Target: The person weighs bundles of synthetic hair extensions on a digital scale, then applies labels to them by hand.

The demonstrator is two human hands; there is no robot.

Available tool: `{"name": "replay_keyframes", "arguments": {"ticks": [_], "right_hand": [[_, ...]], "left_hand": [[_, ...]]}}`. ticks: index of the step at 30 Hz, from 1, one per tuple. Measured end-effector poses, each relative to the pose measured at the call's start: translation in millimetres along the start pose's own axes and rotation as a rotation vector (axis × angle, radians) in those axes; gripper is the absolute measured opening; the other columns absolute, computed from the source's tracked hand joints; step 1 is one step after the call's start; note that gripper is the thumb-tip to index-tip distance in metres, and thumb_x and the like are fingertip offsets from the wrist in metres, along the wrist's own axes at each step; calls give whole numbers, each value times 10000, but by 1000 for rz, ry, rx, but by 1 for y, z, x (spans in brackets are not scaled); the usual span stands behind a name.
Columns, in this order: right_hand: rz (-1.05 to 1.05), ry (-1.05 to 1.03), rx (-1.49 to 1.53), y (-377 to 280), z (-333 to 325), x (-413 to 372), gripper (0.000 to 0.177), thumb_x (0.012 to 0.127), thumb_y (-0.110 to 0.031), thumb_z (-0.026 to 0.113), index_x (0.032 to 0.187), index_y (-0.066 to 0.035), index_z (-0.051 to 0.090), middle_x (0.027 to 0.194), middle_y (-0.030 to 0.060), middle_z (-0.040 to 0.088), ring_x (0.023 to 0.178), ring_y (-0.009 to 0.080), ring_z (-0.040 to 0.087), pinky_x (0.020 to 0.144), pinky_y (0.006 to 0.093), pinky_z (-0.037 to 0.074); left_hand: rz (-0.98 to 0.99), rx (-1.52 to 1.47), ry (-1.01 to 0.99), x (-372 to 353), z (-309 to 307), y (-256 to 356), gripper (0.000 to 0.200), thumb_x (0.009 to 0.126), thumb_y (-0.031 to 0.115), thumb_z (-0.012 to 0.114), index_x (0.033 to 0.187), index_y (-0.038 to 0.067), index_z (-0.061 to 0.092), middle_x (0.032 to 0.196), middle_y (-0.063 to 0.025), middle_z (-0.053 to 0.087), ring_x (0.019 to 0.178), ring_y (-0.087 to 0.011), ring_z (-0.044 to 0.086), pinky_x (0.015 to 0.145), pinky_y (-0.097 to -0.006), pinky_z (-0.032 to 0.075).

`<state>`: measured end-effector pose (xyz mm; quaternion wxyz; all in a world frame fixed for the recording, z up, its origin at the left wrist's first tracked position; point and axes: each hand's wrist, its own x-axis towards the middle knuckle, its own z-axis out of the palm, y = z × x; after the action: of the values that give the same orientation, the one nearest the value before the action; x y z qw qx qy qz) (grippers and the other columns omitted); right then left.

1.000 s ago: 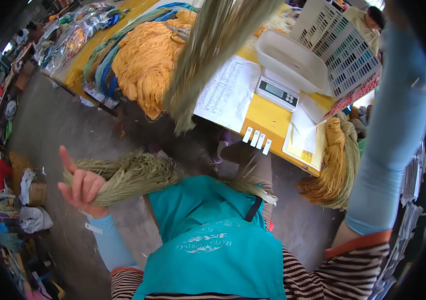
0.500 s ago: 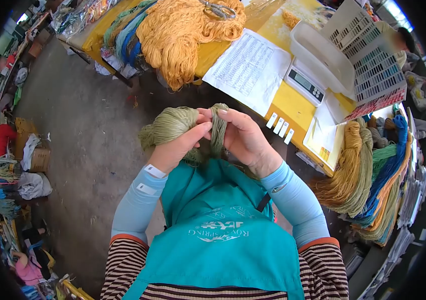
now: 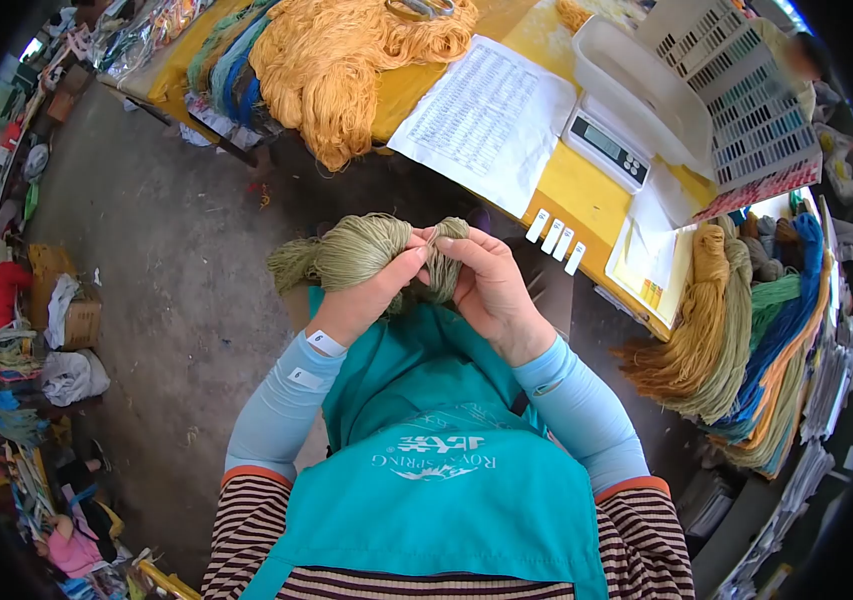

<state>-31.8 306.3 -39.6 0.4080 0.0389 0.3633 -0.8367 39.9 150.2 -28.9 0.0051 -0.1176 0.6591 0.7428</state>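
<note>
A bundle of olive-green yarn (image 3: 361,250) is held in front of the teal apron (image 3: 436,450). My left hand (image 3: 371,297) closes round the lower side of its thick part, with thumb and fingers pinched near the middle. On the other side my right hand (image 3: 491,290) grips a smaller looped part of the same yarn, thumb on top. The fingertips of both hands nearly meet between the two parts. A loose end of the yarn hangs out at the left.
The yellow table (image 3: 586,215) ahead holds orange yarn (image 3: 331,75), scissors (image 3: 421,8), a printed sheet (image 3: 486,120), a scale (image 3: 606,145) and a colour card (image 3: 736,100). Coloured skeins (image 3: 786,330) hang at the right. Boxes (image 3: 81,322) and people in red and pink are at the left.
The smaller yarn part at my right hand has gone from a long hanging loop to a rounder bunch. The view has shifted slightly, and the table sits a little higher and further left.
</note>
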Motion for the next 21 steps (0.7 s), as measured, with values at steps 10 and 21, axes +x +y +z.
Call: {"name": "replay_keyframes", "arguments": {"ticks": [10, 21], "right_hand": [[-42, -21, 187, 3, -9, 3, 187, 910, -56, 538, 1063, 29, 606, 1073, 160, 676, 979, 235, 667, 916, 366, 545], [-384, 148, -1286, 12, -82, -2, 92, 839, -138, 626, 850, -56, 667, 652, 74, 612, 516, 196, 540, 491, 343, 413]], "left_hand": [[139, -233, -64, 12, -7, -26, 135, 931, 93, 571, 1024, 11, 625, 995, -60, 633, 975, -175, 587, 925, -311, 467], [744, -1212, -315, -58, -145, 73, 837, 859, 69, 679, 1534, 20, 186, 588, 38, 518, 439, -46, 401, 409, -205, 321]]}}
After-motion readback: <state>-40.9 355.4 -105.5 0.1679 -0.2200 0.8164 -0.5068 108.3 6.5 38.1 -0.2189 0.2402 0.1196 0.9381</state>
